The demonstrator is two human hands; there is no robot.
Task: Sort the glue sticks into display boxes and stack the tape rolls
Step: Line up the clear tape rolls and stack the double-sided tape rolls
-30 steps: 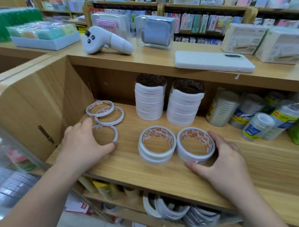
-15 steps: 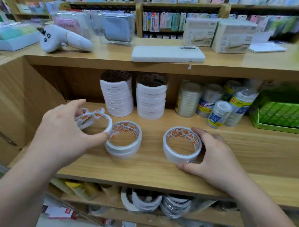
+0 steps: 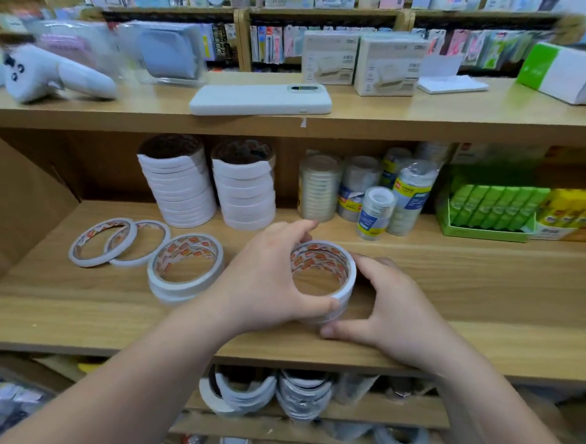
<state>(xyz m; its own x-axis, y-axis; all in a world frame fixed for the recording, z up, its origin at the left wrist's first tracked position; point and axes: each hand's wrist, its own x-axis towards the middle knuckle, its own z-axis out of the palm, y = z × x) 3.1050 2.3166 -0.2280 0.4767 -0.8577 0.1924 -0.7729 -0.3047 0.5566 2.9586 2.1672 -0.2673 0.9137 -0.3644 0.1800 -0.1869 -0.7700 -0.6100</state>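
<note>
A short stack of white tape rolls with red print inside stands on the wooden shelf. My left hand grips its top thin roll from the left, thumb at the front. My right hand cups the stack from the right. A second short stack of rolls sits to the left. Two thin rolls lie overlapping further left. Two tall white tape stacks stand at the back. Green glue sticks and yellow glue sticks fill display boxes at the right.
Clear tape packs stand behind my hands. On the top counter lie a white phone, a white controller and white boxes. More tape rolls sit on the shelf below. A wooden side wall closes the left.
My left hand carried a thin roll from the left pile rightward and now holds it on top of the roll by my right hand. The view has shifted right.
</note>
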